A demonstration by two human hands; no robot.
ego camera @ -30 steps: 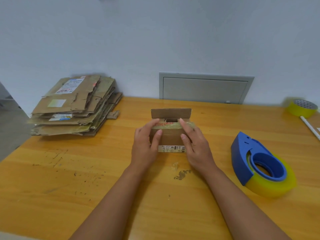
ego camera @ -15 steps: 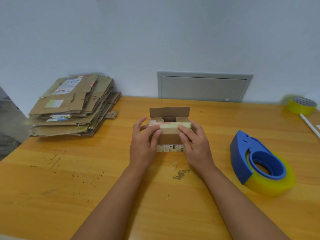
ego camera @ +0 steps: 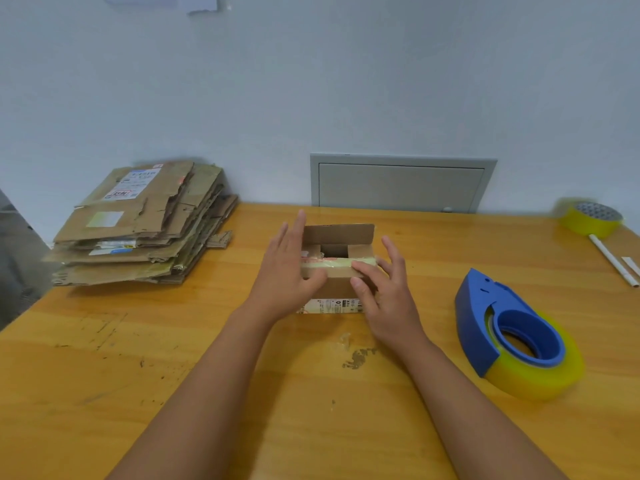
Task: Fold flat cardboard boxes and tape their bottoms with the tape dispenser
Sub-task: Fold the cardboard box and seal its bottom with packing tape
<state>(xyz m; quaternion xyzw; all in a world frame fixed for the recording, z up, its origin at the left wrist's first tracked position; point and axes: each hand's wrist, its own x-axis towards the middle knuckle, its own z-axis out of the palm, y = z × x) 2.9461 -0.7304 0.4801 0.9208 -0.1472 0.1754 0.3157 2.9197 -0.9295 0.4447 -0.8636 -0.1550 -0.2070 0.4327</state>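
Cardboard box [ego camera: 337, 268] is seen mid-bench, small, standing upright on the wooden bench [ego camera: 173, 358] with its top open: far flap raised, side flaps folded inward, a dark gap visible between them. A yellowish tape strip [ego camera: 337, 262] is laid along the near top edge, and a white printed label [ego camera: 334, 305] runs along the bottom of the near face. Left hand [ego camera: 289, 271] is held at the box's left side, fingers straight and together, pointing away, thumb against the near face; nothing is gripped. Right hand [ego camera: 384, 292] is placed at the near right corner, fingers spread and relaxed, index and thumb resting on the tape strip and near face; no pinch is seen. Tape dispenser [ego camera: 512, 334], blue with a yellow tape roll, is lying on the bench to the right, well apart from the box. A stack of flattened boxes [ego camera: 138, 226] is piled at the far left of the bench by the wall. A second yellow tape roll [ego camera: 592, 219] is seen at the far right corner, with a white pen [ego camera: 613, 261] just beside it. A grey wall panel [ego camera: 401, 185] is mounted behind the bench. A scuffed patch [ego camera: 358, 356] is marked on the bench just near of the box.
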